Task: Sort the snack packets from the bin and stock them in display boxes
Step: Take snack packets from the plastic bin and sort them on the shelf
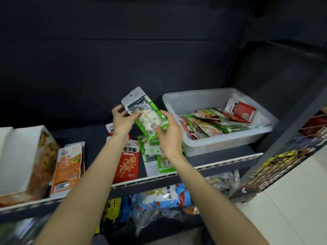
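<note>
Both hands are up over the shelf (221, 164) holding one green packet (150, 119) between them, tilted, its white header pointing to about 11 o'clock. The left hand (122, 122) has its thumb curled over the packet's upper part and fingers tucked behind it. The right hand (170, 133) pinches the lower end, fingertips wrapped round the edge at the barcode. You can see pale snack bits through the clear window.

At 3 o'clock from the packet sits the white bin (221, 138), still loaded with a jumble of green, orange and red packets, one red one (241, 110) propped against the back right wall.

Right under the hands, lying flat on the shelf, there's a green pile (155, 156) at about 6 o'clock, and just beside it at 7 o'clock a red packet (128, 160) with another red one poking out behind the left wrist. Further out at 8 o'clock lies an orange packet (68, 167), touching or nearly touching the display box (23, 156) at the far left, which is white inside with food printed on its side.

Lower shelf below has blue-and-white bags (169, 196) and some clear ones, kinda blurry
</note>
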